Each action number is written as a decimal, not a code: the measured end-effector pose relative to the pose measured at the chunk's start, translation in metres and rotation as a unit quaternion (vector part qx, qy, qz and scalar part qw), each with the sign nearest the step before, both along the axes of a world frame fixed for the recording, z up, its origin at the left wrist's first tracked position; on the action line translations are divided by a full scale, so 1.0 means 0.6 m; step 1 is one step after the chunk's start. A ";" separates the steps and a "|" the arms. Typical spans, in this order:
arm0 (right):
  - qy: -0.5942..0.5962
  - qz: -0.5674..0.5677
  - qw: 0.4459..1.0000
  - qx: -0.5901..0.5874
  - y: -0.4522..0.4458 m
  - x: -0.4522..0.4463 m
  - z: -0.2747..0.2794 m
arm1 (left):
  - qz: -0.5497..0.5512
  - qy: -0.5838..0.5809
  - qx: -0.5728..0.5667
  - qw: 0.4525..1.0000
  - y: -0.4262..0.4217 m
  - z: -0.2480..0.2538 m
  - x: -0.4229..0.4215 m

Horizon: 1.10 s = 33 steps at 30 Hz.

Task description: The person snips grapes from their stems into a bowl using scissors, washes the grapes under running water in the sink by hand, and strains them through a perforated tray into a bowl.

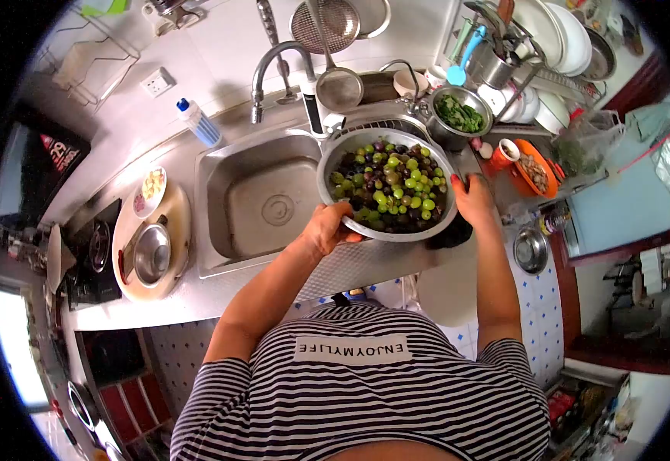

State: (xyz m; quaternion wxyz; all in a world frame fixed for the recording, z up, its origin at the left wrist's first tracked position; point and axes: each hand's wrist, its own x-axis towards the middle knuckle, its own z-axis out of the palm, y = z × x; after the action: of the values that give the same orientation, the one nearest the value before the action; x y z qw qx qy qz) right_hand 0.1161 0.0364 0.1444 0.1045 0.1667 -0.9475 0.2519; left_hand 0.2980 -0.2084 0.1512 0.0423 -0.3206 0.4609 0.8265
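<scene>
A wide metal basin (396, 236) full of green and dark purple grapes (396, 180) is held at the right side of the sink, over the counter. My left hand (330, 229) grips the basin's near left rim, fingers wrapped round its edge. On the opposite side, my right hand (473, 200) is closed on the right rim, its fingertips partly hidden. Left of the basin lies the steel sink (235, 207), with a drain in its floor. The basin's underside is out of sight.
Above the sink stands a curved faucet (282, 48). A pot of leafy greens (459, 113) is behind the basin; an orange basket (533, 167) sits farther right. On the left, a round cutting board (177, 223) bears a small steel bowl (152, 255) and a plate (150, 209).
</scene>
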 end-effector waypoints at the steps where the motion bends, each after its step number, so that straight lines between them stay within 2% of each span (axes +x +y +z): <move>1: 0.002 0.012 1.000 -0.001 0.006 -0.014 -0.022 | -0.002 -0.012 -0.002 1.000 -0.001 -0.012 -0.008; 3: -0.258 -0.008 0.956 -0.139 0.017 -0.024 -0.054 | -0.015 -0.009 -0.014 1.000 -0.005 -0.034 -0.018; 5: -0.125 0.044 0.988 -0.081 0.016 -0.016 -0.067 | -0.083 -0.041 -0.045 0.995 -0.022 -0.039 -0.026; 6: -0.133 0.042 0.987 -0.078 0.005 0.005 -0.041 | -0.068 -0.040 -0.069 0.995 -0.017 -0.002 -0.012; 8: -0.148 0.103 0.975 -0.127 0.001 0.013 -0.033 | -0.194 -0.087 -0.134 0.968 -0.035 0.016 -0.004; 9: -0.125 0.084 0.985 -0.088 0.004 -0.005 -0.049 | -0.201 -0.096 -0.165 0.961 -0.035 0.022 -0.002; 10: -0.170 0.069 0.980 -0.076 0.011 -0.026 -0.068 | -0.207 -0.106 -0.195 0.953 -0.036 0.028 -0.001; 12: -0.096 0.100 0.988 -0.068 0.020 -0.039 -0.089 | -0.322 0.027 -0.402 0.857 -0.039 -0.053 -0.022; 13: -0.074 0.110 0.989 -0.064 0.020 -0.051 -0.098 | -0.157 -0.056 -0.124 0.978 -0.026 -0.015 -0.008; 14: -0.113 0.094 0.985 -0.087 0.007 -0.040 -0.084 | -0.169 0.007 -0.201 0.965 -0.018 -0.035 -0.014; 16: -0.149 0.070 0.982 -0.097 -0.006 -0.016 -0.044 | -0.112 0.026 -0.217 0.969 -0.011 -0.028 -0.007; 17: -0.148 0.066 0.983 -0.087 -0.006 -0.014 -0.040 | -0.038 -0.015 -0.153 0.987 -0.004 -0.006 0.003; 19: -0.129 0.082 0.988 -0.015 -0.004 -0.015 -0.029 | -0.013 0.007 -0.168 0.986 -0.005 -0.047 -0.006; 21: -0.134 0.102 0.985 -0.035 -0.003 -0.038 -0.053 | 0.006 0.045 -0.160 0.986 -0.006 -0.058 0.007; 22: -0.145 0.097 0.981 -0.083 -0.010 -0.028 -0.045 | 0.008 0.031 -0.151 0.988 -0.010 -0.037 0.026; 24: -0.205 0.115 0.961 -0.148 -0.032 0.015 0.005 | 0.037 0.042 -0.180 0.982 -0.024 -0.047 0.042; 25: -0.207 0.121 0.960 -0.145 -0.047 0.031 0.019 | 0.059 0.053 -0.207 0.975 -0.025 -0.030 0.061; 27: -0.220 0.174 0.935 -0.219 -0.075 0.055 0.036 | 0.070 0.044 -0.135 0.987 -0.040 0.018 0.119; 31: -0.251 0.235 0.921 -0.182 -0.147 0.099 0.057 | 0.137 0.053 -0.106 0.984 -0.077 0.053 0.234; 32: -0.280 0.246 0.910 -0.180 -0.182 0.143 0.090 | 0.138 0.050 -0.114 0.982 -0.085 0.068 0.268; 33: -0.317 0.242 0.890 -0.221 -0.213 0.175 0.094 | 0.145 0.048 -0.124 0.980 -0.092 0.081 0.307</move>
State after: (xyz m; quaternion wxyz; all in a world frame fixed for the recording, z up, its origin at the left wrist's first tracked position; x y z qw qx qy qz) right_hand 0.2209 -0.0913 0.2006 -0.2312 0.2752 -0.7803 0.5118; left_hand 0.4823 -0.2637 0.1998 -0.1403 -0.3472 0.5100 0.7744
